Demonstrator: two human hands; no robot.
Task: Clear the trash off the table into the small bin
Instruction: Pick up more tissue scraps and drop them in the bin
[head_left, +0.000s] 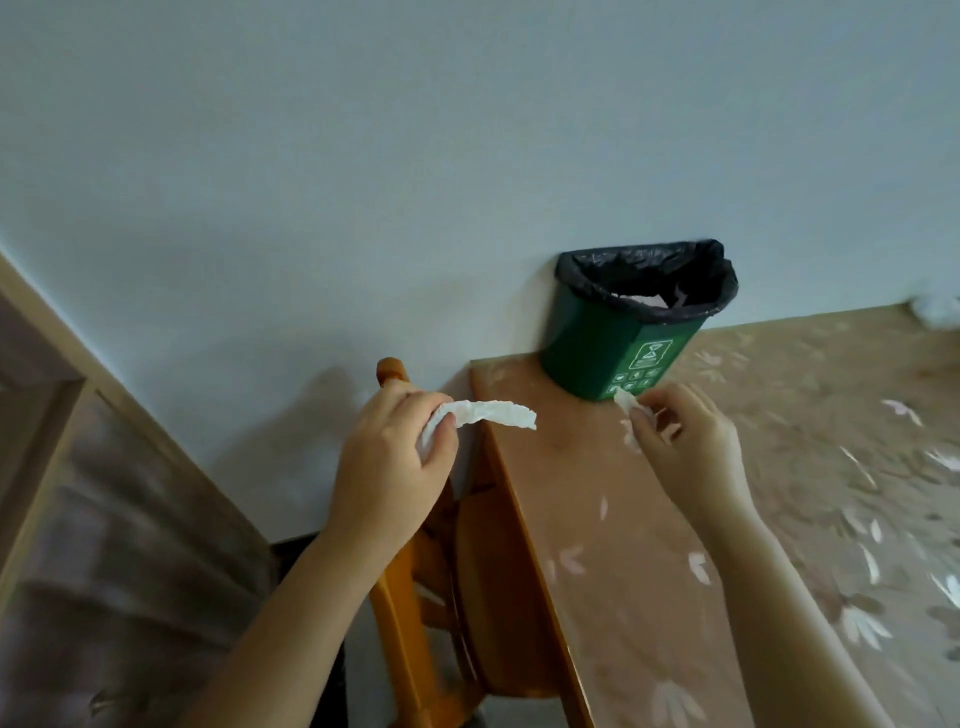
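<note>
A small green bin (608, 348) with a black liner stands at the table's far left corner against the wall, with white paper inside. My left hand (389, 457) holds a crumpled strip of white tissue (493, 413) off the table's left edge, the strip sticking out towards the bin. My right hand (685, 441) pinches a small scrap of white tissue (626, 402) just in front of the bin's base, above the table (597, 519).
The table wears a brown cover with a pale flower print. A wooden chair (415, 597) stands tucked at its left side. A blurred white object (935, 312) lies at the far right table edge. A wooden door frame runs along the left.
</note>
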